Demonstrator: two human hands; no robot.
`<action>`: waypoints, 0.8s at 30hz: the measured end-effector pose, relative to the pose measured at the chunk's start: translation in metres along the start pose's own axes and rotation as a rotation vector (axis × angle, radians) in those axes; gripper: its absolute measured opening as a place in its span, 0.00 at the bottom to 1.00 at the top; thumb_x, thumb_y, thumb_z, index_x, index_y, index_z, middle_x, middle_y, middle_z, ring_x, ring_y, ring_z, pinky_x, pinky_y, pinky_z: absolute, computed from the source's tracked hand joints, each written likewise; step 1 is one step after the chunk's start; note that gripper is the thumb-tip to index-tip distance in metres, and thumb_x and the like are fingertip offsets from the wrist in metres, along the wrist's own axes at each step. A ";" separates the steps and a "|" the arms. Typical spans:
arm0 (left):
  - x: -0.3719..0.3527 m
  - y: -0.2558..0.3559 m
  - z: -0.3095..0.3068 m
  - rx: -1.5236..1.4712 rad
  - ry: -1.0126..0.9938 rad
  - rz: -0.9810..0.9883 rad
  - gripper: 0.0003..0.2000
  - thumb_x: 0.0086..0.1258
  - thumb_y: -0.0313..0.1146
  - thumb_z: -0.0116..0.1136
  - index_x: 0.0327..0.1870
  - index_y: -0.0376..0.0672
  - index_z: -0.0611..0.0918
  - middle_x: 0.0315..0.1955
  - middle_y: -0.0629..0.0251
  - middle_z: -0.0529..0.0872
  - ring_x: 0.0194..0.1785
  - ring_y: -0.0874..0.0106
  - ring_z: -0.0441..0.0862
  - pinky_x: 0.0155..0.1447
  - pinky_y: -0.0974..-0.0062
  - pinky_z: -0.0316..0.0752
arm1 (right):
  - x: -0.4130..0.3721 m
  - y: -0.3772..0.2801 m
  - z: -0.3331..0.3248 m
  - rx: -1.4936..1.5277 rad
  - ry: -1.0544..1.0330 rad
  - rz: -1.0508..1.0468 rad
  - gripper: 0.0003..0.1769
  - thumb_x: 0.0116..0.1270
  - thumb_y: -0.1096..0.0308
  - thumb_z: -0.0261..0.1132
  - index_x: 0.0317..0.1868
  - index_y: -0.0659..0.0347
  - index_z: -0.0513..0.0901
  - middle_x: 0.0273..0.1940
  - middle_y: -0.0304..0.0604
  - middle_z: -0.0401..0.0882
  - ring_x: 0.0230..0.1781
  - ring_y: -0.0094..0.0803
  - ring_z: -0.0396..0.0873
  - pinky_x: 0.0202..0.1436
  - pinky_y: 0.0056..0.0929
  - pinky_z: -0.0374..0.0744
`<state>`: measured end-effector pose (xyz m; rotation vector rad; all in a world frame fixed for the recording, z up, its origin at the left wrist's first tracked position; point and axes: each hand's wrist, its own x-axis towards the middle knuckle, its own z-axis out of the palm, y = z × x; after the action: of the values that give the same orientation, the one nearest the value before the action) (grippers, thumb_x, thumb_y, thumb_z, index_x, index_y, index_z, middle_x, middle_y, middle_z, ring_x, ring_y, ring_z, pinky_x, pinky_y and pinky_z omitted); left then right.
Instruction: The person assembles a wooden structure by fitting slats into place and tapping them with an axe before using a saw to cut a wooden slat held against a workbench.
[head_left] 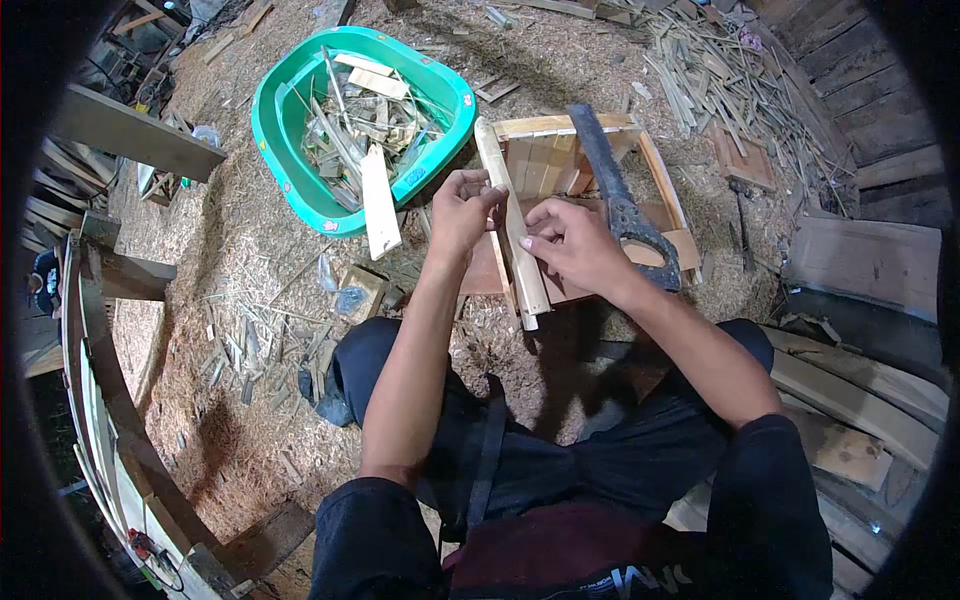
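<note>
A pale wooden strip (512,220) lies lengthwise along the left side of a wooden frame with slats (660,180), in front of my knees. My left hand (465,215) is at the strip's left edge, its fingers curled into a pinch; whatever is between the fingertips is too small to make out. From the other side, my right hand (575,245) bends its fingers together, with the thumb by the strip's right edge; its grip is partly hidden. Across the frame, beside my right hand, rests a handsaw (625,205) with a dark blade and handle.
A green plastic tub (265,110) holding wood offcuts stands at the left, a pale board (380,205) leaning over its rim. Shavings cover the floor (240,400). Scrap sticks (700,75) are piled at the back right, and planks (860,390) lie beside my right knee.
</note>
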<state>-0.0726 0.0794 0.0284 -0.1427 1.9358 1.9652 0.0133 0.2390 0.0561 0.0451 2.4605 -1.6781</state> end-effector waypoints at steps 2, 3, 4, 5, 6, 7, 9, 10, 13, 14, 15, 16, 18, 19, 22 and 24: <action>0.001 -0.001 -0.001 0.006 0.002 -0.002 0.16 0.62 0.25 0.67 0.49 0.36 0.76 0.31 0.65 0.85 0.29 0.78 0.80 0.29 0.79 0.76 | 0.000 -0.006 -0.002 0.049 -0.043 0.104 0.13 0.67 0.70 0.67 0.46 0.70 0.78 0.32 0.44 0.84 0.26 0.24 0.80 0.28 0.25 0.78; 0.001 -0.002 -0.001 -0.002 0.004 0.000 0.16 0.62 0.26 0.68 0.49 0.36 0.76 0.30 0.65 0.85 0.29 0.78 0.80 0.29 0.79 0.76 | 0.001 -0.005 -0.002 0.052 -0.045 0.104 0.13 0.67 0.70 0.67 0.46 0.70 0.78 0.32 0.44 0.84 0.25 0.23 0.80 0.27 0.24 0.78; 0.001 -0.003 -0.001 -0.010 0.007 0.001 0.17 0.62 0.26 0.68 0.49 0.36 0.76 0.30 0.65 0.85 0.29 0.79 0.80 0.29 0.79 0.76 | 0.001 -0.004 -0.002 0.056 -0.049 0.105 0.13 0.67 0.70 0.67 0.45 0.70 0.78 0.32 0.44 0.84 0.25 0.23 0.80 0.26 0.24 0.78; 0.001 -0.003 -0.001 -0.015 0.009 -0.003 0.17 0.62 0.26 0.68 0.49 0.36 0.76 0.30 0.65 0.85 0.29 0.79 0.80 0.29 0.79 0.76 | 0.002 -0.004 -0.003 0.046 -0.061 0.116 0.13 0.67 0.70 0.67 0.45 0.71 0.78 0.31 0.44 0.84 0.24 0.23 0.80 0.26 0.24 0.78; 0.001 -0.003 -0.001 -0.019 0.010 -0.007 0.17 0.62 0.26 0.68 0.50 0.36 0.75 0.30 0.65 0.85 0.29 0.79 0.80 0.29 0.79 0.76 | 0.004 -0.004 -0.004 0.036 -0.074 0.128 0.12 0.67 0.70 0.67 0.45 0.71 0.78 0.31 0.44 0.84 0.23 0.23 0.80 0.25 0.24 0.78; 0.001 -0.003 0.000 -0.023 0.012 -0.011 0.17 0.62 0.26 0.68 0.50 0.36 0.75 0.30 0.65 0.85 0.29 0.79 0.80 0.29 0.79 0.76 | 0.005 -0.004 -0.005 0.025 -0.087 0.138 0.12 0.67 0.70 0.67 0.45 0.71 0.78 0.31 0.43 0.84 0.23 0.22 0.79 0.24 0.23 0.77; 0.001 -0.003 0.000 -0.038 0.008 -0.007 0.17 0.62 0.25 0.68 0.50 0.36 0.75 0.30 0.65 0.85 0.28 0.78 0.80 0.28 0.79 0.75 | 0.007 -0.001 -0.005 0.074 -0.105 0.166 0.12 0.67 0.71 0.67 0.44 0.71 0.79 0.30 0.43 0.84 0.21 0.22 0.79 0.23 0.23 0.77; 0.001 -0.003 0.000 -0.045 0.007 -0.006 0.17 0.62 0.25 0.67 0.50 0.36 0.75 0.29 0.65 0.85 0.28 0.78 0.80 0.28 0.79 0.75 | 0.007 0.000 -0.004 0.099 -0.115 0.180 0.11 0.67 0.71 0.67 0.44 0.71 0.79 0.29 0.43 0.84 0.21 0.22 0.78 0.22 0.23 0.77; -0.001 -0.003 0.001 -0.058 -0.002 -0.007 0.17 0.63 0.24 0.67 0.50 0.35 0.75 0.29 0.65 0.84 0.28 0.78 0.80 0.28 0.79 0.74 | 0.004 -0.003 -0.003 0.055 -0.085 0.183 0.11 0.67 0.72 0.66 0.45 0.72 0.79 0.29 0.42 0.83 0.20 0.21 0.78 0.22 0.22 0.76; -0.002 -0.003 0.001 -0.059 0.000 -0.001 0.17 0.63 0.24 0.67 0.50 0.35 0.75 0.29 0.65 0.84 0.28 0.78 0.80 0.28 0.79 0.74 | 0.004 -0.003 -0.004 0.053 -0.090 0.176 0.11 0.67 0.72 0.66 0.44 0.72 0.80 0.28 0.42 0.83 0.20 0.21 0.78 0.22 0.22 0.76; -0.002 -0.004 0.001 -0.058 0.000 0.004 0.17 0.63 0.24 0.67 0.50 0.35 0.75 0.28 0.65 0.84 0.28 0.78 0.80 0.28 0.79 0.74 | 0.005 -0.001 -0.004 0.052 -0.094 0.169 0.11 0.67 0.72 0.66 0.44 0.72 0.80 0.28 0.42 0.83 0.20 0.21 0.78 0.22 0.22 0.76; -0.002 -0.005 0.001 -0.057 0.001 0.013 0.17 0.63 0.24 0.67 0.50 0.35 0.75 0.28 0.65 0.84 0.28 0.78 0.80 0.29 0.79 0.73 | 0.005 0.001 -0.004 0.050 -0.098 0.159 0.11 0.67 0.72 0.66 0.44 0.72 0.80 0.28 0.41 0.83 0.21 0.21 0.78 0.23 0.22 0.76; -0.003 -0.007 0.002 -0.032 0.016 0.046 0.16 0.64 0.24 0.67 0.50 0.34 0.75 0.28 0.65 0.84 0.28 0.78 0.80 0.28 0.79 0.74 | 0.007 0.009 0.001 0.028 -0.102 0.117 0.11 0.67 0.72 0.66 0.44 0.72 0.82 0.28 0.41 0.84 0.21 0.20 0.78 0.23 0.22 0.76; -0.004 -0.007 0.003 -0.020 0.024 0.064 0.16 0.64 0.24 0.66 0.50 0.34 0.75 0.28 0.65 0.84 0.29 0.77 0.80 0.28 0.79 0.74 | 0.008 0.012 0.001 0.016 -0.103 0.095 0.11 0.67 0.72 0.66 0.44 0.72 0.82 0.29 0.41 0.84 0.21 0.20 0.78 0.24 0.23 0.76; -0.004 -0.008 0.004 0.011 0.035 0.103 0.15 0.64 0.24 0.67 0.50 0.34 0.77 0.29 0.65 0.84 0.28 0.77 0.80 0.28 0.79 0.76 | 0.007 0.013 0.001 0.023 -0.069 0.036 0.13 0.64 0.67 0.69 0.38 0.73 0.85 0.29 0.48 0.86 0.25 0.28 0.83 0.31 0.31 0.80; -0.003 -0.008 0.004 0.000 0.042 0.092 0.14 0.63 0.27 0.68 0.48 0.36 0.80 0.30 0.68 0.84 0.29 0.80 0.78 0.30 0.82 0.75 | 0.007 0.012 0.000 -0.003 -0.052 0.021 0.13 0.64 0.67 0.68 0.37 0.73 0.85 0.27 0.47 0.85 0.25 0.27 0.82 0.31 0.31 0.80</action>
<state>-0.0661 0.0822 0.0222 -0.0970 2.0019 2.0365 0.0084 0.2429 0.0435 0.0264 2.4160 -1.6463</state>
